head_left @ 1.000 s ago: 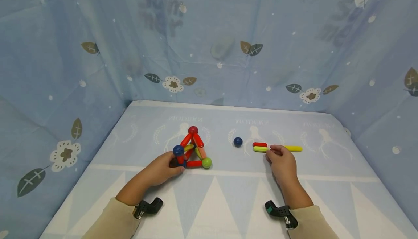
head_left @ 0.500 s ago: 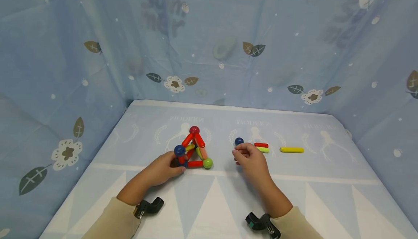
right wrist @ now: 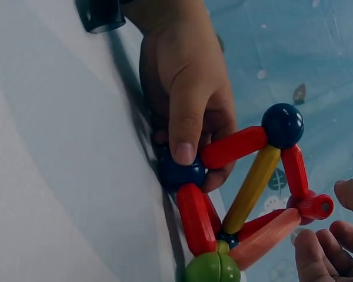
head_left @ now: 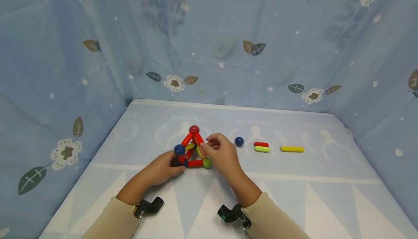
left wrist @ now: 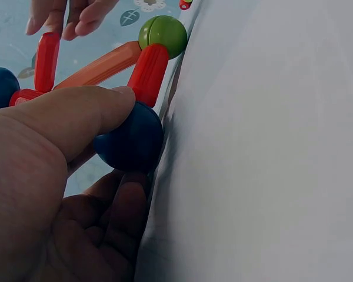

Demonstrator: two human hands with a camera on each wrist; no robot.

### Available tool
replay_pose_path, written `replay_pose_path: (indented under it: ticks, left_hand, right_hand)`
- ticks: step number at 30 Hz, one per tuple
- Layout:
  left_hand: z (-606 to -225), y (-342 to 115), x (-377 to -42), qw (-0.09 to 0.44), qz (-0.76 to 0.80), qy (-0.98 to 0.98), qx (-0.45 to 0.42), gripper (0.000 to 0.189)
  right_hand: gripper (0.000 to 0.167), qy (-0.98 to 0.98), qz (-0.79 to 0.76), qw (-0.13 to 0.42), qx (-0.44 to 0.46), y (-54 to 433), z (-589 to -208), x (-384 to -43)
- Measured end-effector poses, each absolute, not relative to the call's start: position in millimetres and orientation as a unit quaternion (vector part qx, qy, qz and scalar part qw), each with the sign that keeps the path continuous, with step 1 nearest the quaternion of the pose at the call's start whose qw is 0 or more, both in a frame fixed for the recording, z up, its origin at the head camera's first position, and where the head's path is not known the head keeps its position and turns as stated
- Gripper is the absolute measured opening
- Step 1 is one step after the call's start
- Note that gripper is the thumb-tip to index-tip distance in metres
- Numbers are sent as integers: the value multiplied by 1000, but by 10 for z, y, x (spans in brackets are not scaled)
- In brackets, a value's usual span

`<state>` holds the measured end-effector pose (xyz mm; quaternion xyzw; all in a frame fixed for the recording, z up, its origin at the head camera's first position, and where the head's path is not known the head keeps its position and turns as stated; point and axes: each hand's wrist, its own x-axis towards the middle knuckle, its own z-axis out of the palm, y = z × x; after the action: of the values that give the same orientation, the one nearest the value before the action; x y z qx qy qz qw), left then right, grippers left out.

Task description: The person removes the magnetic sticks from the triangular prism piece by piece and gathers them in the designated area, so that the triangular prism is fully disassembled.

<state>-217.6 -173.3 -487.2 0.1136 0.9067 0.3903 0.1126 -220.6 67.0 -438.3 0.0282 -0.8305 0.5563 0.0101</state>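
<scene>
A toy frame of coloured sticks and balls stands on the table, with a red ball at the back and a green ball at the front right. My left hand pinches the frame's low dark blue ball between thumb and fingers. Another blue ball sits higher on the frame. A red stick juts out from the red ball. Close to its free end are the fingertips of my right hand, thumb and fingers parted in the right wrist view.
To the right on the table lie a loose blue ball, a short red stick beside a lime stick, and a longer yellow stick. Patterned blue curtains enclose the back and sides.
My right hand has moved left, from the loose sticks past the loose blue ball to the frame. The left hand keeps its grip, and the frame stays in place.
</scene>
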Motion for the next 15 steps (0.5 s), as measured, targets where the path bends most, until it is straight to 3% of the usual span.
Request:
replay_pose_path:
  ticks: [15]
  left_hand:
    - [-4855,-1753,-2164,116,399,901,126,38]
  right_hand:
    - [16,-814,579,20,40,568,-4427,-2204]
